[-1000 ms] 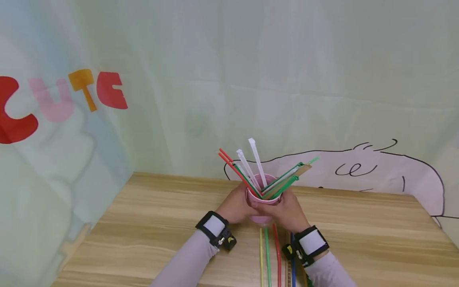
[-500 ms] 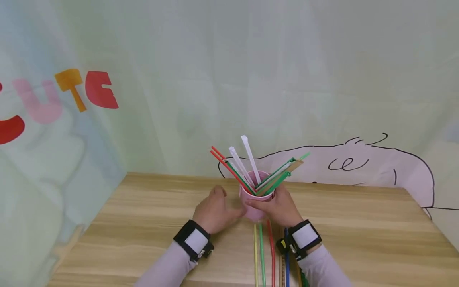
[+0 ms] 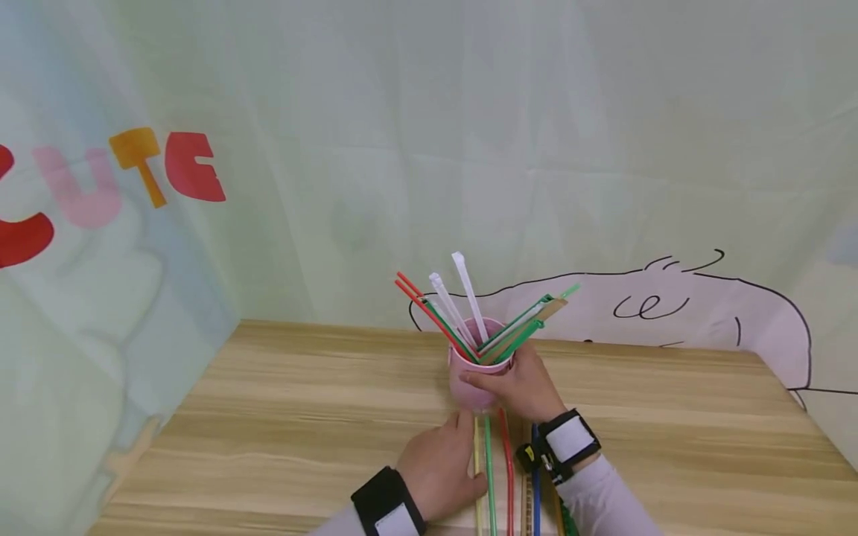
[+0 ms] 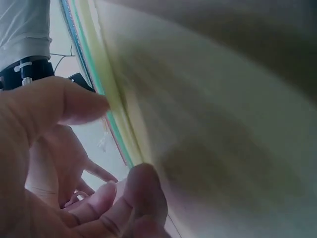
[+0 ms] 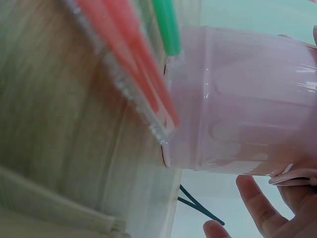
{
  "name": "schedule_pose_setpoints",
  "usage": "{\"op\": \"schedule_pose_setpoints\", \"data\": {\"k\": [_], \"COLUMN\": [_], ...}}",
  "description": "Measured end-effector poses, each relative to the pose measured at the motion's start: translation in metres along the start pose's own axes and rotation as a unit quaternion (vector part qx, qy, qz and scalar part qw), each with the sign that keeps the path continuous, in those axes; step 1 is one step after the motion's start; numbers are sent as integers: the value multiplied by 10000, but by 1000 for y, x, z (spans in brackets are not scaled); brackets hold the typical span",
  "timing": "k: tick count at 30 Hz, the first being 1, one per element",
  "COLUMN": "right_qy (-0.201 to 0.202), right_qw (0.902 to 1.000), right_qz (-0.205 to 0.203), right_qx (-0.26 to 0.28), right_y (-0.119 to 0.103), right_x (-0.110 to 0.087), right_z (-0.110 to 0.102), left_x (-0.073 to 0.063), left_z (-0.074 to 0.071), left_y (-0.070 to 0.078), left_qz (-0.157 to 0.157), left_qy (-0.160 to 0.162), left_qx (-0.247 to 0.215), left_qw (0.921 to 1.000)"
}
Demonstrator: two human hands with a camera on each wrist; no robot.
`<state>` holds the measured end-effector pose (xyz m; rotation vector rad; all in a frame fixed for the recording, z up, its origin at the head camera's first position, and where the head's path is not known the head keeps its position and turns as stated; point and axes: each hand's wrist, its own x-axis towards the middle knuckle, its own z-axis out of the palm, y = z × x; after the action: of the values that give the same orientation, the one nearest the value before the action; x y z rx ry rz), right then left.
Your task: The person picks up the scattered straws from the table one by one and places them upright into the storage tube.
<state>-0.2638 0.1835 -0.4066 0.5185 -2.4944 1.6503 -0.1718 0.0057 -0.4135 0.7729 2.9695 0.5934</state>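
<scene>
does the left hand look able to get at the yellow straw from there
Probably yes: the left hand is right by the yellow straw, nothing visible blocks it, and the right hand is out of the way, holding the pink bucket.

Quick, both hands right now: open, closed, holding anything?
Left hand: open, thumb and fingers apart at the long, thin yellow straw.
Right hand: holding the round pink bucket.
</scene>
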Motion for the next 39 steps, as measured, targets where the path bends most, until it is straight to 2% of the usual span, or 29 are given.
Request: {"op": "schedule_pose_setpoints", "data": {"k": [8, 17, 22, 27, 32, 36, 39], "right_qy": [9, -3, -40, -82, -84, -56, -23], "right_qw": [10000, 9999, 10000, 9999, 9999, 10000, 9999], "right_qz": [25, 65, 16, -68, -149, -35, 86], "right_qx": [-64, -86, 32, 35, -10, -42, -89], "right_y": [-1, -2, -3, -3, -2, -1, 0], "right_x": [0, 0, -1, 0, 1, 1, 0], "right_z": [-2, -3, -2, -3, -3, -2, -1], "left_x": [0, 1, -4, -16, -24, -25, -26], "left_z": [1, -1, -9, -38, -75, -108, -133], "left_y": [0, 2, -2, 1, 5, 6, 6], "left_qz": [-22, -95, -78, 186, 278, 239, 118], "left_qy": [296, 215, 88, 300, 928, 1688, 2114], "left_qx": [-32, -170, -627, -742, -1107, -1583, -2126], "left_qw": [9996, 9996, 9980, 9966, 9891, 9726, 9539]}}
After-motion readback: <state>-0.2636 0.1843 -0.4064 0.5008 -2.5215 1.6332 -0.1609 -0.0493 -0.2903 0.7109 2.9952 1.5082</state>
